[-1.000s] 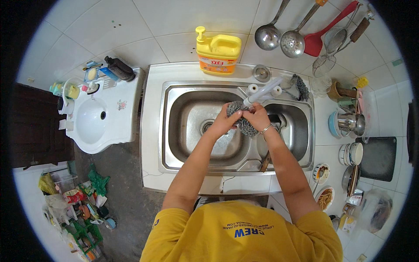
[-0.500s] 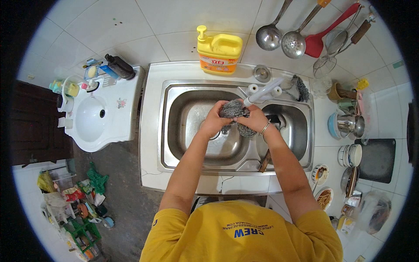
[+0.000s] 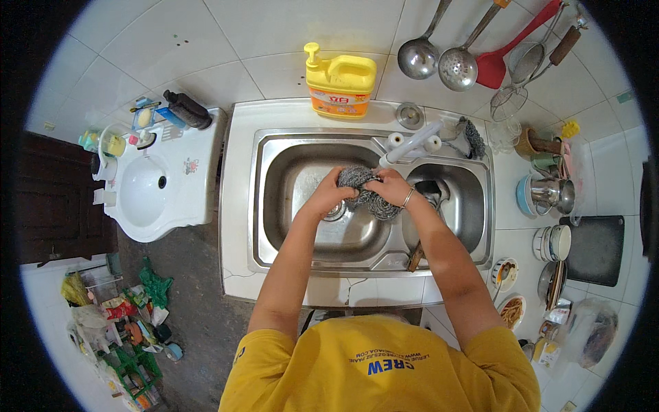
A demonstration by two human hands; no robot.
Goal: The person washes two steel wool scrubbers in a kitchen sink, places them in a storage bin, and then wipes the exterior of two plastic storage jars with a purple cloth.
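Note:
My left hand (image 3: 325, 196) and my right hand (image 3: 393, 187) are both closed on a grey, coarse-textured scouring pad (image 3: 355, 177), bunched up over the sink. Part of it hangs as a rounded clump below my right fingers; whether it is one piece or two I cannot tell. Under the hands lies the large left basin (image 3: 288, 172) of a steel double sink, its drain partly hidden by my left hand. Close beyond my right hand is the white faucet (image 3: 410, 146). The small right basin (image 3: 468, 185) holds a dark utensil with a wooden handle (image 3: 416, 256).
A yellow detergent jug (image 3: 340, 86) stands behind the sink. Ladles (image 3: 419, 58) and strainers hang at the upper right. Bowls (image 3: 551, 243), food plates (image 3: 511, 312) and a black board (image 3: 596, 250) lie right. At left are a white washbasin (image 3: 144, 185) and floor clutter (image 3: 130, 329).
Both hands have shifted slightly left and toward me with the scouring pad, which has been turned and spread a little in the fingers.

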